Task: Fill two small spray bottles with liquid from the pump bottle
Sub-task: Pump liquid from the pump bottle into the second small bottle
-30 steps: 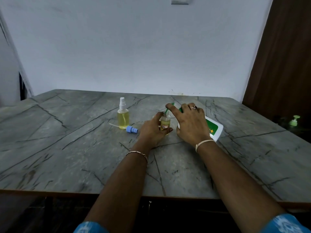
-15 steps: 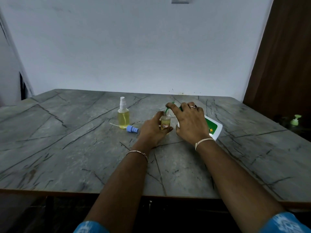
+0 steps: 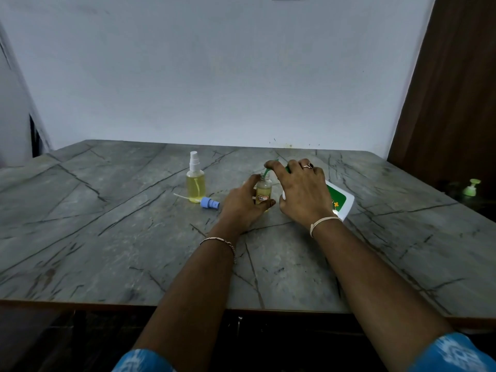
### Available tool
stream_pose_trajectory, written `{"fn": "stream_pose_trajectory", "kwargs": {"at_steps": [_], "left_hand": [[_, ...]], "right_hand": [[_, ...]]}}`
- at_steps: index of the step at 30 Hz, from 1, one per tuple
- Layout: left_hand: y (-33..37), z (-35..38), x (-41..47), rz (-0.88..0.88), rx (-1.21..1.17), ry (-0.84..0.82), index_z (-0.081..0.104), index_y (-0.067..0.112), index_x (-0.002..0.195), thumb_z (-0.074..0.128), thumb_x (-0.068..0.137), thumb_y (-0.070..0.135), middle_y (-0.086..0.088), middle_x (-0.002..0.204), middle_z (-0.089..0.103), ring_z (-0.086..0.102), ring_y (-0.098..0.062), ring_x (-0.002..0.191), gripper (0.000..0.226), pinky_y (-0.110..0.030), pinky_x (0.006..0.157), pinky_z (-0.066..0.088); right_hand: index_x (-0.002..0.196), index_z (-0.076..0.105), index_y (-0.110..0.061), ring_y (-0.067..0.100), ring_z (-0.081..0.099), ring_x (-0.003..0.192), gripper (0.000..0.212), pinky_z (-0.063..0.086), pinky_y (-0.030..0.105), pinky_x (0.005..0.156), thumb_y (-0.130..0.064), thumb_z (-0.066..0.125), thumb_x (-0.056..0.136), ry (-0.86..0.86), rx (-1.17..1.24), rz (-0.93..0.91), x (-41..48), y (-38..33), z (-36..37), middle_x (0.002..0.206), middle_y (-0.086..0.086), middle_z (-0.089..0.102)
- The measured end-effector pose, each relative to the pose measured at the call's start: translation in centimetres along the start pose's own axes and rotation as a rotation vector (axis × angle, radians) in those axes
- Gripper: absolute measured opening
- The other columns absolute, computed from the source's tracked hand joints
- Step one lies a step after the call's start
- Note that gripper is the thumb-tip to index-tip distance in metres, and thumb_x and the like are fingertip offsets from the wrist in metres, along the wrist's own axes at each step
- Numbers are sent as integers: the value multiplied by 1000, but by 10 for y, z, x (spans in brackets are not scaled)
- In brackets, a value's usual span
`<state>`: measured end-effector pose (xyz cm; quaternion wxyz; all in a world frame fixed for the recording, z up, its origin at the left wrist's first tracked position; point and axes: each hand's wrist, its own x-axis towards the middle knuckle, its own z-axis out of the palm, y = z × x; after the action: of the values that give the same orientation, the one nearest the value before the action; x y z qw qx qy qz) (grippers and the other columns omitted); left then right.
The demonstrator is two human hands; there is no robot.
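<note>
Reached across the grey veined bench (image 3: 107,237) with both forearms. Held the uncapped spray bottle (image 3: 263,193) upright on the bench with the left hand (image 3: 243,204), thumb and fingers curled round its lower half. Clasped the white, green-labelled pump bottle (image 3: 339,201) with the right hand (image 3: 303,193), tipped leftward, index finger along the green spout (image 3: 268,171) at the small bottle's open neck. Further left, laid just beside each other: blue spray cap (image 3: 209,203) and capped spray bottle (image 3: 195,181), upright, yellow-filled. Far right, blurred: green dispenser (image 3: 471,187).
</note>
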<state>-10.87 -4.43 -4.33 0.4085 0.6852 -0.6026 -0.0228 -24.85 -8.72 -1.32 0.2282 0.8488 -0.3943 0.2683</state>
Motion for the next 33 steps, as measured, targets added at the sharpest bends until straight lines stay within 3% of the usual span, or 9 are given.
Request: {"fn": "stream_pose_trajectory", "kwargs": {"at_steps": [6,20,28,33], "left_hand": [[0,0,1,8,3,1,38,26,137,69,82,42,-5,120,65,61,-23,109,66,-32,88,47],[-2,1,1,4,-1,7,39,27,135,70,81,42,-5,117,66,62,-23,107,65,-33,87,49],[-5,1,2,-8,3,-4,39,28,135,70,80,44,-4,117,67,62,-23,107,65,-35,88,51],[-3,1,2,-7,0,-2,38,28,136,69,80,44,-5,119,66,62,-24,107,66,-36,90,50]], "right_hand": [[145,18,-36,30,48,114,83,41,44,91,-26,66,78,3,-19,-23,-3,5,0,121,10,55],[143,20,-35,30,47,115,80,40,44,92,-27,66,78,-5,-31,-5,0,1,2,122,9,54],[149,3,-41,32,50,110,95,43,45,87,-25,66,80,21,-98,-45,-3,4,3,116,12,56],[145,16,-38,32,48,113,86,41,46,90,-27,68,78,-6,-93,-28,-1,3,4,120,11,54]]}}
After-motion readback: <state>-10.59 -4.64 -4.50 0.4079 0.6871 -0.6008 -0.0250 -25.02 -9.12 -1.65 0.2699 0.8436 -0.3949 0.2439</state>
